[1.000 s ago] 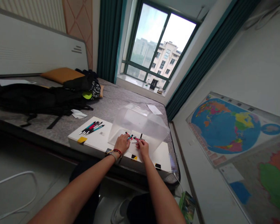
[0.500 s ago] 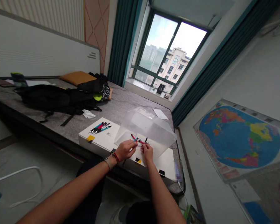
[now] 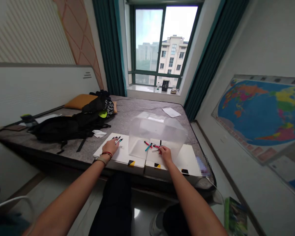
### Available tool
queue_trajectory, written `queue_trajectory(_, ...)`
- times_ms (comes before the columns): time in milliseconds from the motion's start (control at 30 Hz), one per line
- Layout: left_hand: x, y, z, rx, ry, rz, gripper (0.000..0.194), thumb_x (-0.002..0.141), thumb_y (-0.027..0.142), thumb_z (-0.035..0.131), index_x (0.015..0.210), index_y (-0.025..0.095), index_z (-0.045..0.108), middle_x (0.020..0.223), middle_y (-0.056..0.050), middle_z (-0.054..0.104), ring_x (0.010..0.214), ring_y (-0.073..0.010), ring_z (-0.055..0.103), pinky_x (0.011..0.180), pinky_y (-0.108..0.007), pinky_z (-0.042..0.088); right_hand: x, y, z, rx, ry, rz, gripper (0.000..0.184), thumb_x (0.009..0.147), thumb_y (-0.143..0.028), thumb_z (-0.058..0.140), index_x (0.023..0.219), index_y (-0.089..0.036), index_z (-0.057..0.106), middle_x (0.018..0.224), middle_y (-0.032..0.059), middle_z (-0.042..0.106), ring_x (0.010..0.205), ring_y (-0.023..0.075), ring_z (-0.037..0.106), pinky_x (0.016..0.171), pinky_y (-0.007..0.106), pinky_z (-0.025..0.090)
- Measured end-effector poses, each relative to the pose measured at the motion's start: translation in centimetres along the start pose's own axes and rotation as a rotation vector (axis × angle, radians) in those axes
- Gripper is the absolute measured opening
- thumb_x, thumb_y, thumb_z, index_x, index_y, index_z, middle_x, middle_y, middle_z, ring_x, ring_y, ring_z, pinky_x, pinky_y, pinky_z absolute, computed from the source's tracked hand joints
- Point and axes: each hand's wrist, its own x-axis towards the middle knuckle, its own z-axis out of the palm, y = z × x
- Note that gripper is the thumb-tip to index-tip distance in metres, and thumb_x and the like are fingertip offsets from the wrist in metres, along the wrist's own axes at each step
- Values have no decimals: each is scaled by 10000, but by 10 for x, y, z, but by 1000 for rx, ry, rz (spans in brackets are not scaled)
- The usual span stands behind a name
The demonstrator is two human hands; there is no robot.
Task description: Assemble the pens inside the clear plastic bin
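Note:
My left hand is over the pens at the left end of a white box, fingers reaching down among them; it covers most of the pile. My right hand is at the mouth of a clear plastic bin, its thumb and fingers pinched on a pen that is partly hidden. The bin lies on its side on the white boxes, opening toward me. Just left of my right fingertips, a teal pen lies across a red one inside the bin.
The boxes sit along the near edge of a grey mattress. A black backpack and a crumpled tissue lie to the left. Behind the bin is a white paper. A blurred-out device with a cable sits at the right end.
My left hand has let go of the teal pen in the bin and moved left to the pen pile. My right hand stays at the bin's mouth. The view has turned and levelled.

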Motion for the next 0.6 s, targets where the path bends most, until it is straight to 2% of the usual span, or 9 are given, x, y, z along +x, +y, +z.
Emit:
queue_trajectory(100,9,2,9,152,-106,-14,385,834,405,519,1155,244,658,1090,-123,692,979,-276,644,810,-374,504,0,1,0,-8,2,6,286,730,-395,517,599,-172,640,506,12,580,515,145,505,530,239,380)
queue_trajectory(200,10,4,17,211,-141,-68,411,833,417,495,1182,259,645,1133,-130,675,999,-301,636,816,-406,505,1,3,0,-16,2,6,260,729,-348,505,597,-173,643,508,8,578,530,143,509,558,237,388)
queue_trajectory(333,9,9,22,219,-115,-66,377,834,410,485,1124,243,659,1069,-133,689,970,-297,640,810,-406,501,3,8,1,-10,0,3,238,731,-317,501,614,-172,649,522,7,593,554,144,536,597,239,408)
queue_trajectory(467,9,13,22,247,-126,-4,321,831,415,484,1006,226,675,965,-121,701,932,-284,648,780,-371,497,4,10,1,-11,-1,17,228,732,-310,507,626,-171,653,532,9,609,572,148,561,619,242,420)
queue_trajectory(600,6,11,21,276,-119,64,331,838,449,476,1005,238,669,931,-101,701,909,-267,649,755,-343,491,3,9,0,-21,-5,27,218,734,-306,510,642,-171,654,549,13,625,558,143,559,591,236,413)
